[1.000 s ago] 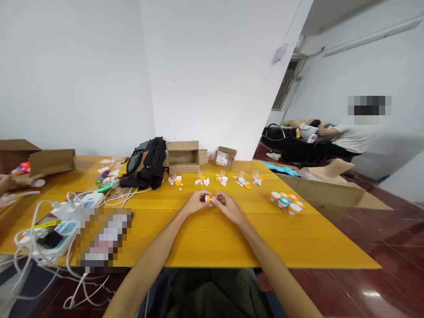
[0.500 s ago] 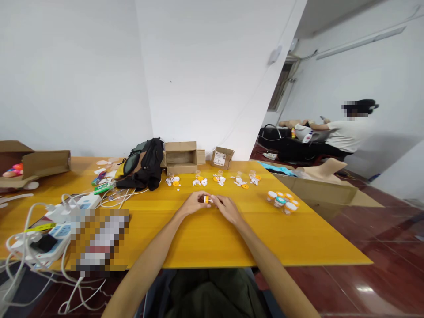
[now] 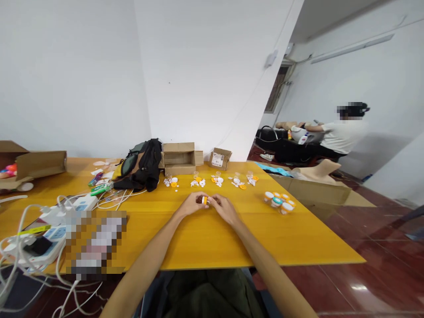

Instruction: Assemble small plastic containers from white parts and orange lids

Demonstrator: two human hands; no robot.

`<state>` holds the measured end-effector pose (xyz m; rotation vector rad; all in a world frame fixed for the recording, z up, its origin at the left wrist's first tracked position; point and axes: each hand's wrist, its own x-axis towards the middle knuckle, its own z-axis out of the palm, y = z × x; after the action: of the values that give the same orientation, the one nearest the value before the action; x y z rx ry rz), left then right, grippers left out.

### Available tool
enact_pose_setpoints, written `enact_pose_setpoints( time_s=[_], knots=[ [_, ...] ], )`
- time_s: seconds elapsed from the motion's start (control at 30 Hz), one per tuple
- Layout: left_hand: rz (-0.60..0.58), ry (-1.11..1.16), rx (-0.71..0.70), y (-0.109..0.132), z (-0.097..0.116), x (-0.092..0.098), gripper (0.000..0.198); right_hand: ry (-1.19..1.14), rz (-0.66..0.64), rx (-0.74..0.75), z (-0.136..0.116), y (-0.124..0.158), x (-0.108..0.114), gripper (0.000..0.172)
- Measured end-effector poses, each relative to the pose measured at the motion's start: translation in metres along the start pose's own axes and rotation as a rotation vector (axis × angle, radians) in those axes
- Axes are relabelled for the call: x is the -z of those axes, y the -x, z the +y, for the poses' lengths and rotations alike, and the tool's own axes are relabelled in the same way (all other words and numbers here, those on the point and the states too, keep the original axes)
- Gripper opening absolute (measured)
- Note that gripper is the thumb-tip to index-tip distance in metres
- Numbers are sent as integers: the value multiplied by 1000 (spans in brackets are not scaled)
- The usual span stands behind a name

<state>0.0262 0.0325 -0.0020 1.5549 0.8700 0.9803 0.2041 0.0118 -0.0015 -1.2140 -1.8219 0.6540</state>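
Observation:
My left hand [image 3: 194, 203] is closed around a small jar [image 3: 204, 200] with an orange and white band. The jar lies tilted on its side, its end turned to the right, just above the table. At that end, the fingers of my right hand [image 3: 223, 207] are pinched together, close against the jar. A speck of white shows at the right fingertips, too small to name. Beyond my hands, small heaps of white discs [image 3: 193, 183], orange lids [image 3: 243, 187], white lids [image 3: 220, 180] and clear cups [image 3: 237, 175] stretch in a row.
Several lidded jars [image 3: 277, 202] stand grouped on the right. A black backpack [image 3: 145, 165] and open cardboard box [image 3: 179, 168] are at the back. Power strips [image 3: 58, 238] with cables and a blurred-out device [image 3: 99, 243] lie left. Another person [image 3: 344, 134] sits far right.
My right fingertips have closed in on the jar's end, and less of the small white piece shows between them. The whole view has shifted slightly.

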Motion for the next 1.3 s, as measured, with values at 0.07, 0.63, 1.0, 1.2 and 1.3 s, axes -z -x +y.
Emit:
enact_pose_setpoints(
  time_s=[0.07, 0.63, 1.0, 1.2, 1.3],
  knots=[
    [0, -3, -7, 0, -2, 1, 36, -70, 0, 9, 0, -1, -1, 37],
    [-32, 87, 9, 1, 2, 0, 46, -208, -29, -50, 3, -2, -3, 50],
    [-122, 147, -23, 5, 12, 0, 44, -325, -53, -110, 0, -3, -1, 55],
    [-89, 215, -13, 6, 14, -1, 49, -341, -35, -133, -4, -2, 0, 57],
    [-37, 220, -4, 4, 12, -2, 50, -345, -21, -135, -5, -2, 0, 58]
  ],
)
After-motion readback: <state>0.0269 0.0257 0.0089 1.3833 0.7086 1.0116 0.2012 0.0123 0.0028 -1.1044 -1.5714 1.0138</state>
